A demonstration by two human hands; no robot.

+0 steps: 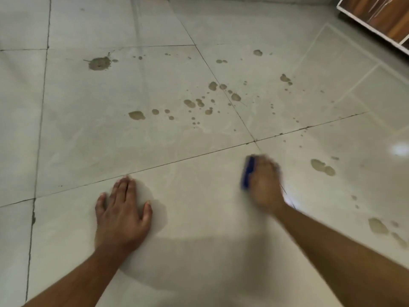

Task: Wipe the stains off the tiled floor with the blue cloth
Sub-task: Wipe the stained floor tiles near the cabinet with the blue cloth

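Two bare forearms reach in from the bottom edge of the view, and of the hands the left hand (124, 211) lies nearest, pressed flat on the tiled floor (199, 218) with its fingers straight and spread wide, thumb held out to the side; it holds nothing and only rests on the tile. Its fingertips stop just short of a dark grout line that runs across the floor on a slant. The right hand (264, 185) is farther out and to the right, blurred, palm down on the blue cloth (247, 173). Most of the cloth is hidden under the hand; only a blue strip shows along its left side, lying against the floor. The blur makes it impossible to tell whether the fingers curl round the cloth or lie straight on top of it. The cloth sits on the near right tile, just below the point where the grout lines cross. Brown stains (199, 103) are scattered over the tiles beyond both hands, the largest a splat (98, 63) at far left, with more blotches (323, 167) to the right of the right hand and near the right edge. A wooden cabinet (380, 16) with a white frame shows in the top right corner.
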